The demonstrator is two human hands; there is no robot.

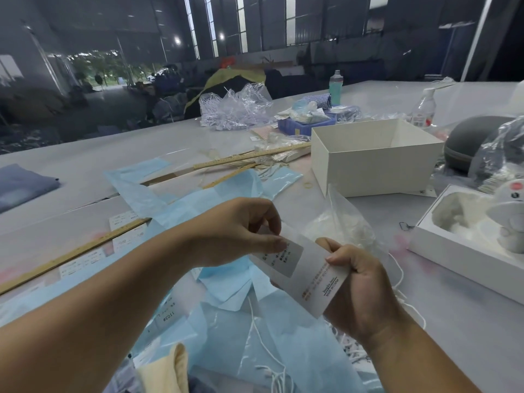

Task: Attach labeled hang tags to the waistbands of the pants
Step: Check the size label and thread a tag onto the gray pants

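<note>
Warehouse-like hall behind grey table (93, 165); left hand (241, 231) pinches, right hand (354, 282) grips 1 hang tag (309, 276).

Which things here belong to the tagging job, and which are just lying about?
Job in hand:
hang tag, held by left hand and right hand
grey sticker label
white strings
printed label strips

Lying about:
open white box
teal bottle
plush toy
wooden rulers

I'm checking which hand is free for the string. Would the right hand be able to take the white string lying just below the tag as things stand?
Probably not yet: the right hand grips the hang tag, and the left hand pinches its sticker. The white string lies uncovered nearby.
</note>
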